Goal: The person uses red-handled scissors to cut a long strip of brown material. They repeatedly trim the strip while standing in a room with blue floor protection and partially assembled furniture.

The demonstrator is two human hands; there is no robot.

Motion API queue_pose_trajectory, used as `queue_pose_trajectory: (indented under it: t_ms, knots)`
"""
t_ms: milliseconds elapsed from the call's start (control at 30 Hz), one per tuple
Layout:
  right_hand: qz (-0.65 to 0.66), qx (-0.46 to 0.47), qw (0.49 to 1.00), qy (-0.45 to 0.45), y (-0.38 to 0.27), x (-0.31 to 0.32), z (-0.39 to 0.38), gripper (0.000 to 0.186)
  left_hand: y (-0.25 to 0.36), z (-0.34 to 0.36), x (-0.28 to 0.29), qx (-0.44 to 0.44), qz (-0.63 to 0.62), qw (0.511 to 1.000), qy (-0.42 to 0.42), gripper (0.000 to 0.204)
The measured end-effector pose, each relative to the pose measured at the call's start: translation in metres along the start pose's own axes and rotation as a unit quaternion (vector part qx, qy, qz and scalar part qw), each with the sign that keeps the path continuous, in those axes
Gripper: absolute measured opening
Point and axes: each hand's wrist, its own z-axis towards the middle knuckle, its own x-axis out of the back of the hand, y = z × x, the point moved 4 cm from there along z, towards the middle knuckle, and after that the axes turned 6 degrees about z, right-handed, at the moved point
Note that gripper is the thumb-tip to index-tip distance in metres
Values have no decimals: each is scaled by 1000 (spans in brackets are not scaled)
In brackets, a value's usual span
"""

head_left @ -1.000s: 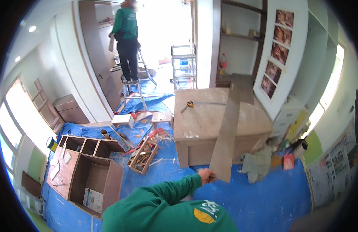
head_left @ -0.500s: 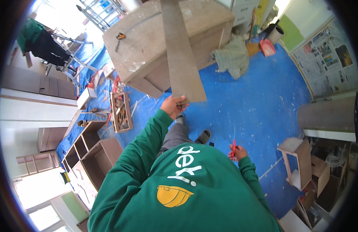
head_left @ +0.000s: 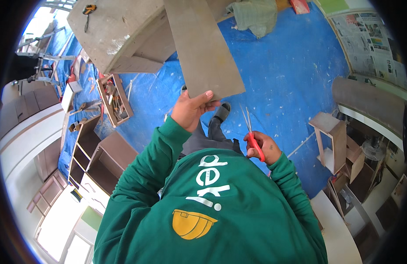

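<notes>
Near strip point(head_left: 204, 50) edge, red-handled scissors point(head_left: 255, 145), open blue sheeting point(head_left: 287, 75)

My right hand point(head_left: 268, 147) can pass ahead over the blue sheet point(head_left: 282, 83); leftward, the brown strip point(head_left: 205, 48) in my left hand point(head_left: 189, 111) stands in its way, with the table point(head_left: 107, 37) and toolbox point(head_left: 124, 94) beyond.

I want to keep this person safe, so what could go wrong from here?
The red-handled scissors in the right hand are slightly open and could nick skin. The left hand grips the long grey-brown strip near one end, so it might tilt or slip. The blue floor sheet underfoot may slide.
</notes>
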Motion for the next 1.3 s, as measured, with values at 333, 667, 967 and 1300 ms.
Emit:
queue_pose_trajectory:
  t_ms: [333, 667, 967, 1300]
  knots:
    - [-47, -12, 999, -16, -60, -39, 27, 70, 9, 1, -4, 30, -1, 1000, 6, 35]
    - [11, -54, 998, -27, -73, -58, 53, 66, 8, 0, 5, 93, -58, 994, 7, 34]
    - [6, -57, 998, 17, -79, -62, 55, 65, 3, 3, 8, 120, -65, 991, 6, 33]
    - [9, -59, 997, 40, -85, -68, 55, 63, 7, 1, 5, 113, -73, 991, 0, 34]
